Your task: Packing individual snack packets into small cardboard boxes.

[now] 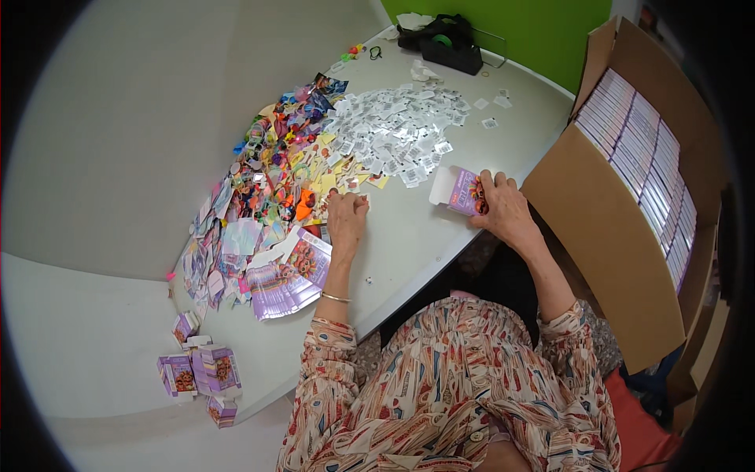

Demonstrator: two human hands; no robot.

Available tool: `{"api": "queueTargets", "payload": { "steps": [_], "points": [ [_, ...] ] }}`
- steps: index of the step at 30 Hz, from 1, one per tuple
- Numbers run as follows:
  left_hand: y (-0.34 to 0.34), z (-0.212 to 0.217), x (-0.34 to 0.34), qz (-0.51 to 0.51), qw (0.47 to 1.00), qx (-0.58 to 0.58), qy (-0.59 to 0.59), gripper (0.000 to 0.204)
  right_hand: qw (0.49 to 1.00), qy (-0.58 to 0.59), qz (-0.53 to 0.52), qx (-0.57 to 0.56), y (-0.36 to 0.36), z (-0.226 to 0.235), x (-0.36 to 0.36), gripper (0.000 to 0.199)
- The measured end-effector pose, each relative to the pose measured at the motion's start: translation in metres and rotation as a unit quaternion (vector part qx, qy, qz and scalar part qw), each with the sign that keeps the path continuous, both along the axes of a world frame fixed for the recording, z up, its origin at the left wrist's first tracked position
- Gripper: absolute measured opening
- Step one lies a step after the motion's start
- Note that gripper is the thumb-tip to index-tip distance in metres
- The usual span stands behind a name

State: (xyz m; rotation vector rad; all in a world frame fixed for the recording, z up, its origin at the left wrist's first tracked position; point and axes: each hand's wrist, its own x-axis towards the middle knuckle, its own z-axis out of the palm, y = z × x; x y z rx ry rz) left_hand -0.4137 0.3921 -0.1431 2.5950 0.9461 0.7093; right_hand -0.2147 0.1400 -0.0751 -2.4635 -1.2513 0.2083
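Observation:
My right hand (506,211) grips a small purple cardboard box (467,193), whose white end flap stands out to the left. Its lower edge is just above the table by the front edge. With fingers curled together, my left hand (347,224) is at the near side of a heap of colourful small trinkets (275,157) and yellow printed cards (324,169). Whatever its fingertips hold is too small to make out. Just left of that wrist lies a fanned stack of flat purple boxes (283,287).
Small clear packets with printed labels (397,130) are heaped beyond my hands. Pastel packets (212,252) lie at the left, and folded purple boxes (208,370) near the left corner. A black tape dispenser (452,53) stands at the back. A large carton (605,220) full of packed boxes is at right.

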Motion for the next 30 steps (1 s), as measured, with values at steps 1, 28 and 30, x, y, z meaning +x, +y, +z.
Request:
{"api": "queueTargets", "payload": {
  "steps": [1, 28, 30],
  "points": [
    [-0.001, 0.001, 0.002, -0.002, 1.0, 0.001, 0.0, 0.024, 1.0, 0.0, -0.002, 0.001, 0.001, -0.001, -0.001, 0.078],
    [-0.064, 0.049, 0.037, -0.09, 0.926, -0.34, -0.14, 0.014, 0.991, -0.013, 0.097, -0.088, 0.016, 0.0, -0.008, 0.073],
    [-0.068, 0.037, 0.04, -0.113, 0.937, -0.309, -0.119, 0.016, 0.992, -0.006, 0.104, -0.076, 0.018, 0.004, -0.013, 0.074]
  ]
}}
